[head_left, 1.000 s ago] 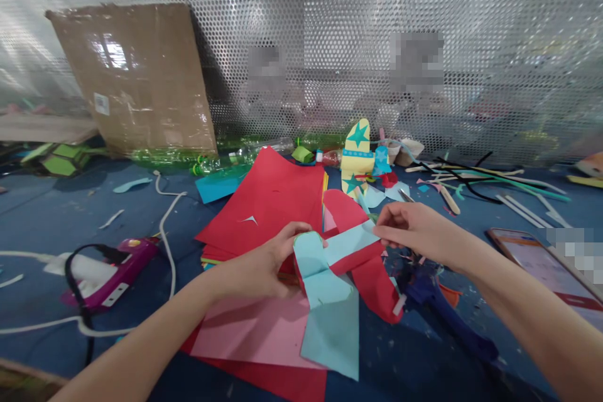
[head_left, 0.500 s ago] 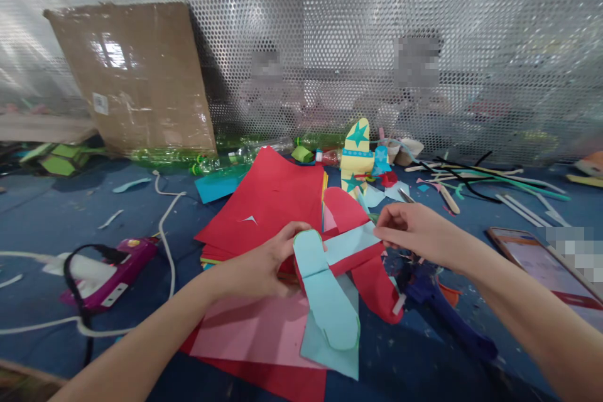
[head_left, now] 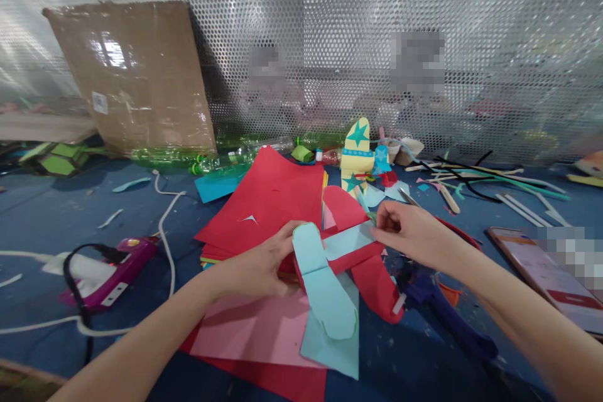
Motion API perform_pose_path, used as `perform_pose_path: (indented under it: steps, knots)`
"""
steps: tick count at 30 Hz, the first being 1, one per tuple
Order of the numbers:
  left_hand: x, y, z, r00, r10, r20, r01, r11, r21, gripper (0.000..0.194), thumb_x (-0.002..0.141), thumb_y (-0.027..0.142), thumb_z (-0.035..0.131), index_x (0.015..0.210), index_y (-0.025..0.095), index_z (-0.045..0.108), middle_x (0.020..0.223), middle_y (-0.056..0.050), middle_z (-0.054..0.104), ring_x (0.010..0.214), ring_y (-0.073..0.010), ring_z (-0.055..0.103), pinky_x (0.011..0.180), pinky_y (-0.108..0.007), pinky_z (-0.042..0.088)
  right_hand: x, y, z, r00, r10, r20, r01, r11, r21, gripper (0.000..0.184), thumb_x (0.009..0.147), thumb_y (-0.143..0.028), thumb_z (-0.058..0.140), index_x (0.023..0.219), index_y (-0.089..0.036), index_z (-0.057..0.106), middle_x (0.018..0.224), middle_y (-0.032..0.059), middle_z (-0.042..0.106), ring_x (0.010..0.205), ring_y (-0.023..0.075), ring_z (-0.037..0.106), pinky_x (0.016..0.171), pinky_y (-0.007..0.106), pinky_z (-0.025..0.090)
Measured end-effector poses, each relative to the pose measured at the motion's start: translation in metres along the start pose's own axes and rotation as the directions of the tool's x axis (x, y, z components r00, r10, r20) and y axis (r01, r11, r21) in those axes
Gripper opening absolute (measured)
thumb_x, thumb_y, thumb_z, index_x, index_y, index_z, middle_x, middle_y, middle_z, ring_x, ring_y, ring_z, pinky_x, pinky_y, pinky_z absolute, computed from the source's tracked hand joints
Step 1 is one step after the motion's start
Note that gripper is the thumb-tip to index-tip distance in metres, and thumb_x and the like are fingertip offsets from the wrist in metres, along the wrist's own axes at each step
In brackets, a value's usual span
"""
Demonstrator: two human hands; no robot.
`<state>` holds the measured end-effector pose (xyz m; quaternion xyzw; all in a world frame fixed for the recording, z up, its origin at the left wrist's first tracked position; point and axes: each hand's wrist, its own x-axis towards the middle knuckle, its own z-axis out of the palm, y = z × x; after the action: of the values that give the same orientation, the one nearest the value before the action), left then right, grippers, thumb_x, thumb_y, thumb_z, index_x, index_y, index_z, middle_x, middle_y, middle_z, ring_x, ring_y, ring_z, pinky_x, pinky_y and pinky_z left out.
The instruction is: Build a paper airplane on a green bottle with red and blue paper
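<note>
My left hand is closed on the upper end of a light blue paper sole shape, creased across its middle. Its fingertips are partly hidden behind the paper. Against that shape lies a paper strip, light blue on top with a red lower edge. My right hand pinches the strip's right end between thumb and fingers. A red paper sole shape passes under the strip, its rounded top and lower end showing. Below them are a light blue sheet and a pink sheet.
Red paper sheets are stacked behind my left hand. A yellow paper slipper with stars stands at the back. A dark blue glue gun and a phone lie rightward. A purple power strip with cables sits left.
The lower end of the light blue sole shape has lifted and tipped slightly. My right hand has shifted a little at the strip's end; both hands keep their hold.
</note>
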<state>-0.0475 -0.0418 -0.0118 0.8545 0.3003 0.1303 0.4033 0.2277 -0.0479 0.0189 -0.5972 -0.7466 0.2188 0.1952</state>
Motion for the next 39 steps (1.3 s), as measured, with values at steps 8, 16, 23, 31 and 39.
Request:
perform_pose_path:
  steps: [8, 16, 23, 31, 39]
  knots:
    - [0.0, 0.002, 0.001, 1.0, -0.024, -0.017, 0.023, 0.999, -0.039, 0.064, 0.066, 0.01, 0.061, 0.126, 0.027, 0.047, 0.138, -0.006, 0.032, 0.128, -0.0288, 0.037, 0.104, -0.043, 0.038, 0.005, 0.002, -0.002, 0.999, -0.032, 0.017, 0.031, 0.999, 0.038, 0.021, 0.079, -0.041, 0.048, 0.069, -0.025, 0.038, 0.053, -0.0062, 0.043, 0.049, 0.0135, 0.043, 0.047, 0.026, 0.03]
    - [-0.001, 0.006, 0.002, 0.999, -0.052, 0.001, 0.052, 0.995, -0.085, 0.06, 0.067, 0.008, 0.059, 0.123, 0.026, 0.05, 0.139, -0.005, 0.031, 0.125, -0.0269, 0.04, 0.099, -0.037, 0.042, 0.007, 0.008, 0.002, 0.999, -0.045, 0.0, 0.045, 0.999, 0.025, 0.025, 0.08, -0.043, 0.054, 0.07, -0.024, 0.041, 0.056, -0.0054, 0.047, 0.051, 0.0134, 0.045, 0.049, 0.026, 0.031]
    - [0.0, 0.005, 0.002, 0.999, -0.037, -0.007, 0.036, 0.998, -0.055, 0.061, 0.066, 0.005, 0.058, 0.123, 0.025, 0.052, 0.137, -0.005, 0.033, 0.128, -0.0296, 0.036, 0.104, -0.041, 0.037, -0.007, -0.014, 0.009, 0.966, -0.212, -0.146, 0.206, 0.977, -0.05, 0.013, 0.081, -0.03, 0.062, 0.079, -0.024, 0.051, 0.059, -0.0057, 0.048, 0.051, 0.0124, 0.047, 0.05, 0.024, 0.038]
    - [0.0, 0.002, 0.004, 1.0, -0.007, 0.008, 0.008, 0.995, -0.102, 0.063, 0.068, 0.005, 0.056, 0.126, 0.03, 0.052, 0.134, -0.004, 0.031, 0.125, -0.0252, 0.04, 0.099, -0.034, 0.043, -0.013, -0.02, 0.027, 0.655, -0.756, -0.002, 0.748, 0.649, -0.138, 0.018, 0.092, -0.02, 0.053, 0.099, -0.021, 0.07, 0.097, 0.0044, 0.071, 0.089, 0.0183, 0.061, 0.078, 0.035, 0.049]
    - [-0.002, 0.008, 0.004, 0.999, -0.019, -0.028, 0.017, 0.997, -0.08, 0.061, 0.069, 0.004, 0.053, 0.125, 0.029, 0.053, 0.131, -0.001, 0.032, 0.122, -0.024, 0.044, 0.099, -0.031, 0.041, -0.01, -0.016, 0.028, 0.593, -0.805, 0.008, 0.789, 0.578, -0.21, 0.018, 0.093, -0.02, 0.052, 0.096, -0.018, 0.07, 0.098, 0.0057, 0.072, 0.089, 0.0193, 0.062, 0.078, 0.035, 0.052]
